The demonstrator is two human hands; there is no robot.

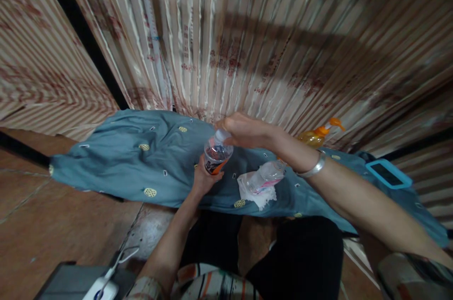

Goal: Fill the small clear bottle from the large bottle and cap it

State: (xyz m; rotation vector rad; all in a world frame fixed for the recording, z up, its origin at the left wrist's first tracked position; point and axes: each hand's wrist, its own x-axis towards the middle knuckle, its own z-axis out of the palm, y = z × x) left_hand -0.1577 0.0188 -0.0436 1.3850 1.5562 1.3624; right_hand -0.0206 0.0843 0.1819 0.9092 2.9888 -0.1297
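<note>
lap: we're sitting low with dark trousers (300, 262) in the foreground, and there's no worktop. Everything sits on a blue-grey cloth (141, 163) spread over the floor.
left hand (204, 178): wrapped around the lower part of a small clear bottle (216, 154) with an orange and black label, holding it upright just past the cloth's near edge.
right hand (240, 130): closed over the bottle's white cap, with a silver bangle (313, 168) on that wrist.
spill risk: we reckon the bottle is thin-walled, so a hard squeeze while the cap comes loose could push liquid out onto the cloth and our lap.
cap risk: it's small and round, so if it slips it probably rolls off into the folds.
second bottle (265, 175): lying on its side on a white tissue (256, 194), right under our right forearm. An elbow dip could nudge it.
pump bottle (316, 135): orange, near the far edge by the corrugated wall (247, 45). It looks tippy on soft fabric.
phone (388, 173): turquoise case, far right of the cloth and well clear of any splash.
</note>
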